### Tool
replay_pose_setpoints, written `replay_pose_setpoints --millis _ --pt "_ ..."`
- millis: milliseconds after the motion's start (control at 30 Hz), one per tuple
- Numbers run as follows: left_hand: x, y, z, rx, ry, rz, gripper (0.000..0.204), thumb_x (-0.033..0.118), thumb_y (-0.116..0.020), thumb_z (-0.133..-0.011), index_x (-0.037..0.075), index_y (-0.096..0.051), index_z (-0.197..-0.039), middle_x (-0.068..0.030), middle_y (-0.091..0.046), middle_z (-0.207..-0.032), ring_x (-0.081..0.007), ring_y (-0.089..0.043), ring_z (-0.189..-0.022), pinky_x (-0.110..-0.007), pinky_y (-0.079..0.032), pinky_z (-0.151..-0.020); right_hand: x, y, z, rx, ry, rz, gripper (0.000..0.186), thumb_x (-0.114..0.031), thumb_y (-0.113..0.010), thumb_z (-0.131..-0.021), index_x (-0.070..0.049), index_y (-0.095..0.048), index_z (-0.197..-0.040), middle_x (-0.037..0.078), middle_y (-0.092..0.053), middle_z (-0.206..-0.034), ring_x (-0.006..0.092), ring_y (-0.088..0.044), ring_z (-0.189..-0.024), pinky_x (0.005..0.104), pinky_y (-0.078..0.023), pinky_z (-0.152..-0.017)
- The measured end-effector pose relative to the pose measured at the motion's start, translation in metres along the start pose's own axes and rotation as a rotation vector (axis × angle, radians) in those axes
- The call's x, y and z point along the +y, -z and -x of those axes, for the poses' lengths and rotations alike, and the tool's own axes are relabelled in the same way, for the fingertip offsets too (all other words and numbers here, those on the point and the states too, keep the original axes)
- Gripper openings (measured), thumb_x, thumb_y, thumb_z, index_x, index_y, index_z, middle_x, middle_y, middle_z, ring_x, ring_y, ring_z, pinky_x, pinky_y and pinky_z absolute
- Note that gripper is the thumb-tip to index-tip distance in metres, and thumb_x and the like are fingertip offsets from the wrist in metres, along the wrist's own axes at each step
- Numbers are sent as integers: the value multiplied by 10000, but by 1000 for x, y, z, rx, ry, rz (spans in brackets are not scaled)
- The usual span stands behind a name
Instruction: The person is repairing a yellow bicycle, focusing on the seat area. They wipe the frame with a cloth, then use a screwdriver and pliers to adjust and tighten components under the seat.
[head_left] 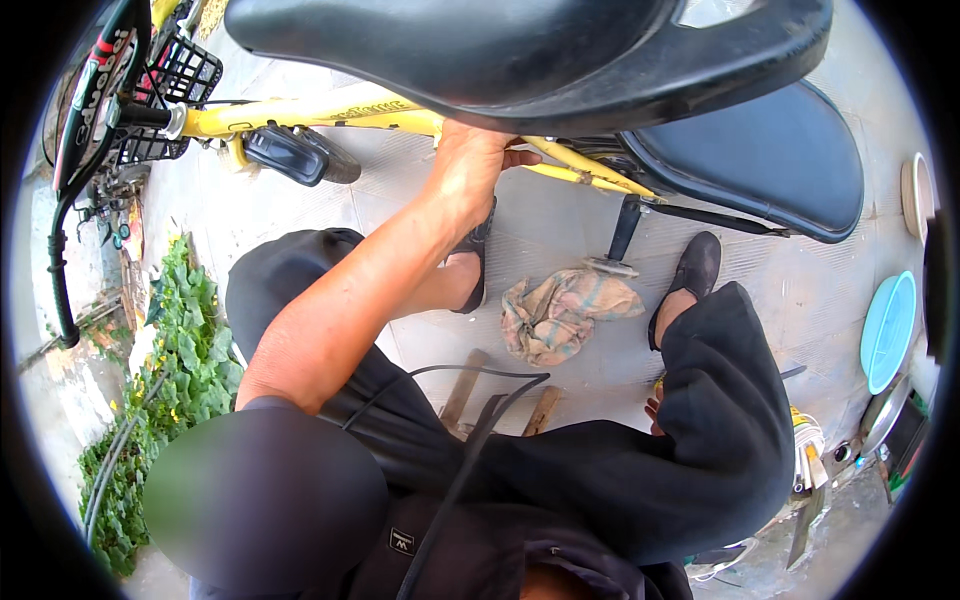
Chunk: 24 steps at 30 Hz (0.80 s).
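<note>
A yellow bicycle frame (300,112) crosses the top of the view under a large black saddle (480,50). My left hand (472,165) reaches up to it, its fingers closed around the frame just below the saddle; the saddle hides part of the grip. Low beside my bent right leg, a few fingertips of my right hand (655,410) show, the rest covered by the dark trousers. A small yellowish thing is near those fingers, too little of it visible to name. A crumpled plaid cloth (560,315) lies on the floor between my feet, by the bicycle's pedal (610,266).
A black padded rear seat (755,150) juts out right of the saddle. Handlebars (75,170) and a black basket (185,75) are at upper left. Leafy plants (185,350) grow at left. A light-blue basin (888,332) stands at right. Wooden pieces (462,390) lie below me.
</note>
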<state>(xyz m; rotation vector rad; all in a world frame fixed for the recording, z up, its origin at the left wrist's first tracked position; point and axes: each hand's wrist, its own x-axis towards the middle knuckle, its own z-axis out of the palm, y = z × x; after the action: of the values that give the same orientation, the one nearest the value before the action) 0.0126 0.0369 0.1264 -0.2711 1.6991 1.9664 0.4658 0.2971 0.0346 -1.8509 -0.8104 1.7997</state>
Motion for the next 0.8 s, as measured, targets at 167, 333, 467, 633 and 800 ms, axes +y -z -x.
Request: replay_pose_setpoints --millis 167,333,467,633,800 --pt "4 -7 2 47 -33 4 127 42 -620 -780 -9 -603 -894 -90 -625 -858 -167 -612 -755 -244 -521 -596 -22 -19 15 -62 53 65 260 -182 -646 -812 30 -614 -958 114 -633 -783 158 -576 -615 283 -485 -537" --pt "7 -13 9 141 10 85 120 39 -633 -766 -11 -599 -870 -83 -623 -802 -156 -598 -687 -247 -506 -576 -47 -54 32 -149 120 141 258 -178 -648 -808 32 -616 -955 115 -634 -781 161 -581 -615 287 -490 -536" --pt "3 -13 8 133 7 133 121 36 -646 -756 -9 -603 -859 -77 -620 -793 -149 -591 -672 -253 -495 -562 -62 -76 53 -189 160 199 256 -174 -650 -804 33 -618 -952 116 -634 -779 163 -584 -616 289 -493 -535" --pt "2 -13 8 115 3 201 149 15 -642 -736 -31 -602 -872 -89 -606 -752 -157 -577 -630 -264 -473 -544 -65 -95 77 -212 172 260 253 -169 -652 -800 34 -619 -948 117 -635 -776 166 -589 -616 292 -497 -534" --pt "4 -7 9 46 34 146 201 67 -646 -779 -27 -612 -954 -86 -646 -882 -154 -625 -765 -254 -526 -616 -59 -106 90 -215 162 304 250 -164 -654 -796 36 -621 -944 119 -636 -773 168 -593 -616 295 -502 -533"
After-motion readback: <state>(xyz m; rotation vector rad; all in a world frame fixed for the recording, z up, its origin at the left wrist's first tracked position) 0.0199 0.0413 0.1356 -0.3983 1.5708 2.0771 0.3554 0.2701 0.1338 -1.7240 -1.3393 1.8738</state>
